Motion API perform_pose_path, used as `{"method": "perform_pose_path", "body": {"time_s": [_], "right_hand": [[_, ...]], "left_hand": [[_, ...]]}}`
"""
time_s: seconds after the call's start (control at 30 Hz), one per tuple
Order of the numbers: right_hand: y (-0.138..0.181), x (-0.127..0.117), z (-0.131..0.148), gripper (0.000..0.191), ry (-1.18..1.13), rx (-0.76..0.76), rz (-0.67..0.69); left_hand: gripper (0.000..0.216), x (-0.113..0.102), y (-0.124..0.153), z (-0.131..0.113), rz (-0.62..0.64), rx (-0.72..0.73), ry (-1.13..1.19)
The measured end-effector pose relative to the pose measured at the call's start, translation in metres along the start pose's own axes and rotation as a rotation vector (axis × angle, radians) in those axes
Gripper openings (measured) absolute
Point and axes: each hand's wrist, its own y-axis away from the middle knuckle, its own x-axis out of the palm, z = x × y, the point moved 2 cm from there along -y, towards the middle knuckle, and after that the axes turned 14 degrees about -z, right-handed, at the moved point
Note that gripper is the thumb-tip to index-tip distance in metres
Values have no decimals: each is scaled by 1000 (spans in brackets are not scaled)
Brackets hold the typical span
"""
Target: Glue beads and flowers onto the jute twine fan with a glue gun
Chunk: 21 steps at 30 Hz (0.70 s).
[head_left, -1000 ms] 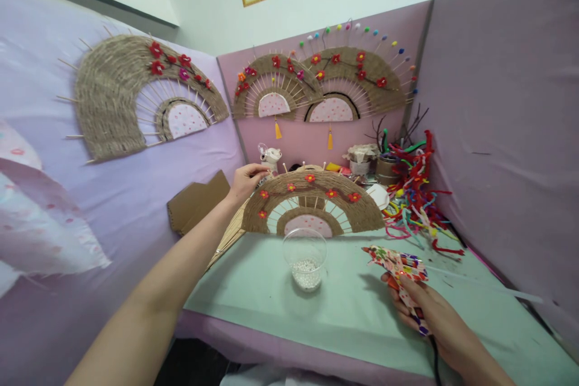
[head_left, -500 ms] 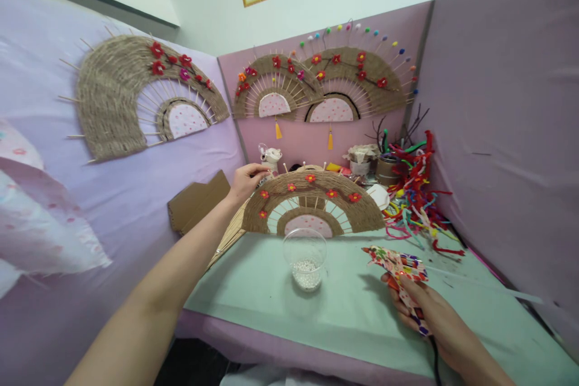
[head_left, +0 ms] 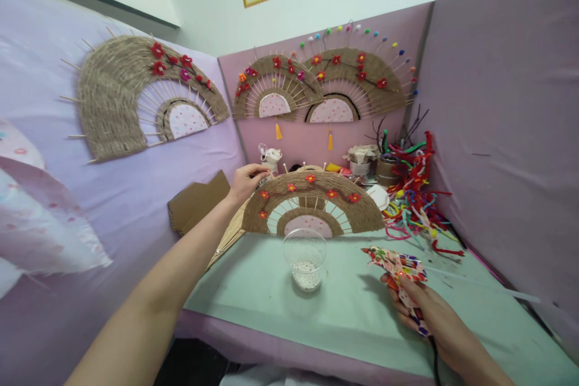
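Note:
My left hand (head_left: 248, 182) is closed in a pinch at the upper left edge of a twine-wrapped fan (head_left: 371, 208). A tiny pale thing shows at its fingertips, too small to make out. The fan stands upright on the table, with red flowers and a dotted half-round centre; short sticks with small pale tips rise from its top edge. In front of it is a clear plastic cup (head_left: 306, 247) holding white beads (head_left: 306, 275). My right hand (head_left: 418, 298) is wrapped round the handle of a flower-patterned glue gun (head_left: 398, 262), its nozzle pointing left.
Tangled pipe cleaners (head_left: 418, 193) lie at the right, near pots with twigs. Behind the fan stands a white jug (head_left: 271, 157). Brown cardboard (head_left: 199, 202) leans at the left beside thin sticks (head_left: 230, 234). More twine fans hang on the cloth walls. A black cord (head_left: 435, 356) trails from the glue gun.

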Motion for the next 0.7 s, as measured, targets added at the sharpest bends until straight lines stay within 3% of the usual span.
{"method": "perform_pose_path", "body": {"time_s": [0.27,0.43,0.57,0.7], "right_hand": [[1,0,2,48,-14,-14,-18],[0,1,-1,51,-11,-2,-6],[0,0,-2,53,-11,-17,-11],[1,1,-1,51,-24,-20,-8]], "left_hand": [[41,0,5,7,26,-55,108],[39,-5,12,5,-15,-43,94],[33,-18,29,-19,-187,-83,139],[23,-33,71,-47,-425,-185,183]]}}
